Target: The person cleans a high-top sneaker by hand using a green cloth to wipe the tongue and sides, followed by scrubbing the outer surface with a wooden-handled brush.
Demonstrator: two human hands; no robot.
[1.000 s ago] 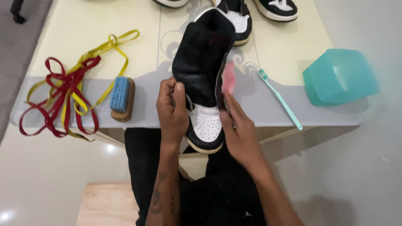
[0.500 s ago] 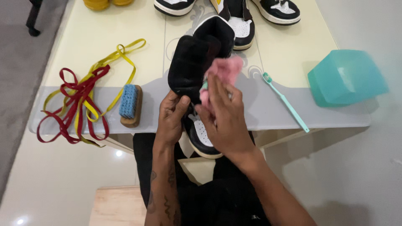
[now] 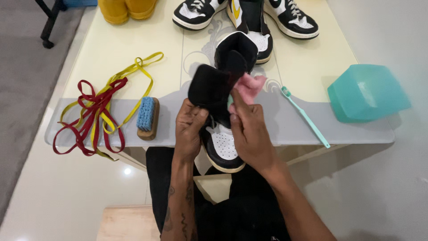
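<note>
Cream tabletop (image 3: 111, 49), edge: black-and-white sneaker (image 3: 221, 111) upright. Left hand (image 3: 189, 127) clamps tongue. Right hand (image 3: 250, 129) grips pink cloth (image 3: 248, 87), shifted from tongue face a second ago toward collar; wiping moves inward. Brush (image 3: 147, 117), laces (image 3: 96, 111) untouched.
</note>
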